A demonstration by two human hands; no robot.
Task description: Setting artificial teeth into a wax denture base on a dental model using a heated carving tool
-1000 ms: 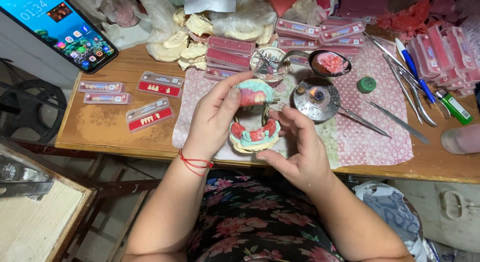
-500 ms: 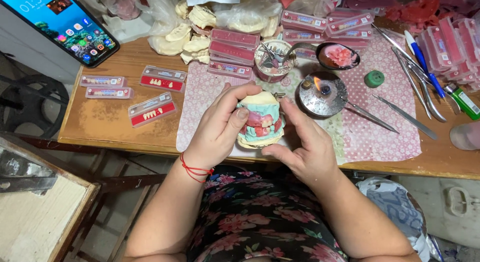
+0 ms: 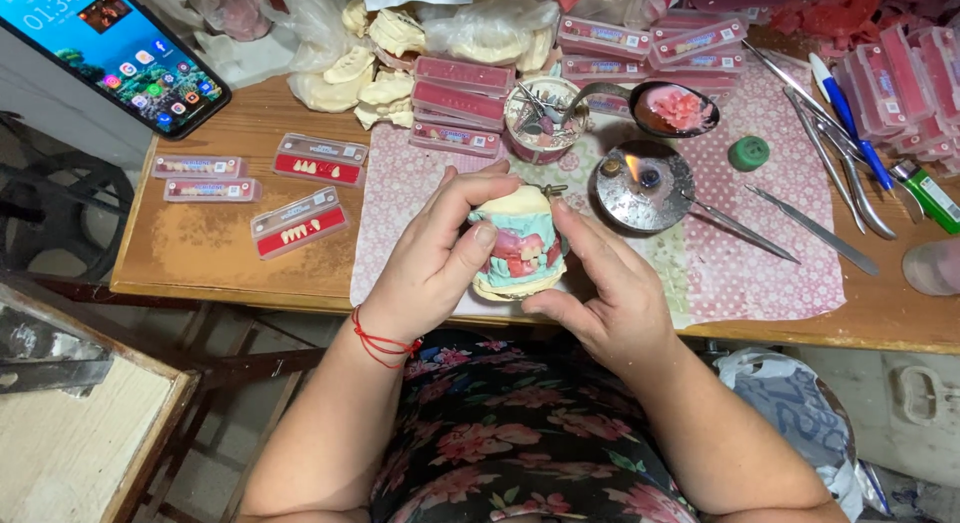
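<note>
Dental model (image 3: 520, 245) is half hidden: left hand (image 3: 435, 258) and right hand (image 3: 600, 288) wrap it from both sides, fingers (image 3: 470, 198) pinching it, teeth detail hard to make out, and it sits just above the near table (image 3: 200, 258) edge over the lap. Free room only on bare wood at left by the tooth cards (image 3: 298, 221); phone (image 3: 110, 45) is cut off top-left. Lit burner dish (image 3: 642, 185) just right of the hands, spoon (image 3: 672, 108) holds pink wax, small cup (image 3: 545, 118) holds tools.
</note>
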